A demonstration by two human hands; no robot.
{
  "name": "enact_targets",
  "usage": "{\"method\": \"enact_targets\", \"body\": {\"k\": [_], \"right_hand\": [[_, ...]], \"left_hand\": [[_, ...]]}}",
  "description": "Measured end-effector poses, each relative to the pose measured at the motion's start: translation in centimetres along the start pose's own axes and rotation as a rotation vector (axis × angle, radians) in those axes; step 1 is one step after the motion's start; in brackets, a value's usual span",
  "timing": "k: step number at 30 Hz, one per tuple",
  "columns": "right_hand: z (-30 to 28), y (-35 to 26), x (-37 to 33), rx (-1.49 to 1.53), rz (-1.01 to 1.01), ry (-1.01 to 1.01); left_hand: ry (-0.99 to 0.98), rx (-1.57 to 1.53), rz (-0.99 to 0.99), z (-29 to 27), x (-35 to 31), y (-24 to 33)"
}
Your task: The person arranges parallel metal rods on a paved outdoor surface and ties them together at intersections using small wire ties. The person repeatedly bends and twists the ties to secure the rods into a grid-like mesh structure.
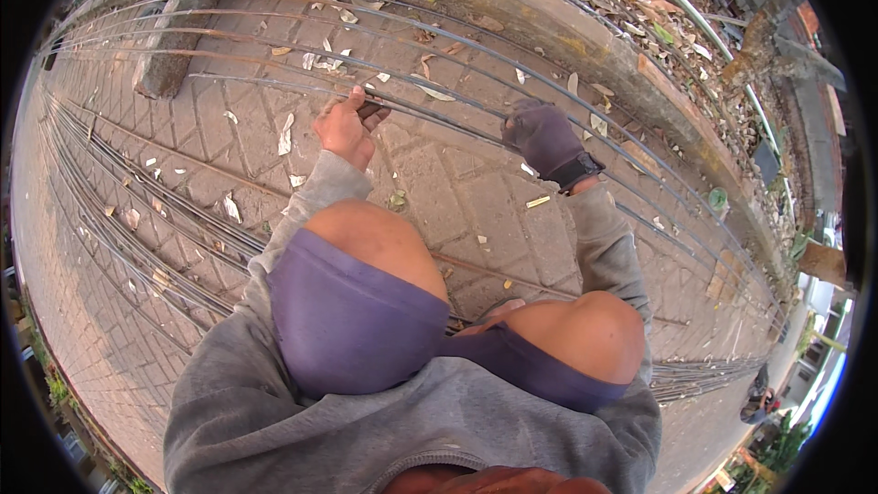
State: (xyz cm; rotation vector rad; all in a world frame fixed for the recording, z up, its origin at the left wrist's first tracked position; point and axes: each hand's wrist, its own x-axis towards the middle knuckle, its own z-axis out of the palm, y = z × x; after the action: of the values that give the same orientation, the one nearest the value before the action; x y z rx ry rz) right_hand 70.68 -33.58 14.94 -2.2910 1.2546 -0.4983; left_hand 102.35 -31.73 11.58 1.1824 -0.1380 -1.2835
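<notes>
My left hand (346,132), bare, is closed round a long thin steel rod (439,117), thumb on the upper side. A little farther right, my right hand (547,139) wears a dark glove and is clenched on the same rod; its fingertips are partly hidden. Beyond both hands, several more steel rods (402,20) run side by side from left to right, some grey and some rusty. They pass over a rough concrete block (163,69) at the far left. My knees are bent between my arms.
Below are brick pavers (448,192) scattered with dry leaves. A bundle of rods (174,197) lies on the left, passing under my legs. A concrete curb (558,23) borders the far side, with leaf litter behind. A greenish cup (718,199) sits by the curb.
</notes>
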Motion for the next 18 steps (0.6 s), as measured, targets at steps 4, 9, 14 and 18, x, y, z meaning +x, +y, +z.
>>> {"method": "enact_targets", "body": {"k": [4, 9, 14, 18], "right_hand": [[-0.5, -1.6, -0.3, -0.061, -0.012, -0.006], [-3.5, -5.4, 0.2, 0.258, -0.078, -0.028], [-7.9, -9.9, 3.8, 0.047, -0.235, 0.032], [-6.9, -11.9, 8.7, 0.097, -0.238, -0.076]], "left_hand": [[0.066, -0.034, 0.006, 0.5, -0.5, 0.3], [0.047, -0.051, 0.005, 0.8, -0.8, 0.5], [0.052, -0.046, -0.003, 1.0, -1.1, 0.5], [0.053, -0.067, 0.018, 1.2, -1.4, 0.6]]}}
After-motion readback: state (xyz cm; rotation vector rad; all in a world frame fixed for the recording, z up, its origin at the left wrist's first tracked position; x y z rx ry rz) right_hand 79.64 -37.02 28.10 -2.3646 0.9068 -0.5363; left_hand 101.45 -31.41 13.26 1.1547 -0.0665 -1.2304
